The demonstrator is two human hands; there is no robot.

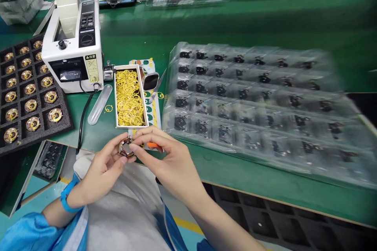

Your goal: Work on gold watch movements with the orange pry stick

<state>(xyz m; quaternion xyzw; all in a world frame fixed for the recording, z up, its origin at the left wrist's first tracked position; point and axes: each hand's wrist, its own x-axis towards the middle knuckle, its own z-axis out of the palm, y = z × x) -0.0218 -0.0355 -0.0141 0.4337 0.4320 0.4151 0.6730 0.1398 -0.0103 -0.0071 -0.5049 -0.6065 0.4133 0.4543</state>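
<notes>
My left hand [103,170] and my right hand [167,160] meet over the table edge, with their fingertips pinching a small metal ring part with copper-coloured windings [126,147] from both sides. An orange-handled tool [154,146] lies partly under my right hand, and I cannot tell whether that hand touches it. Just beyond the hands stands an open white box of thin yellow rings [129,98]. One loose yellow ring [108,108] lies on the green mat to its left.
A white tape dispenser [72,43] stands at left, beside a black foam tray of gold-coloured round parts [29,94]. A large clear blister tray of black parts [250,102] fills the right side. The green table's front edge [265,188] runs below it.
</notes>
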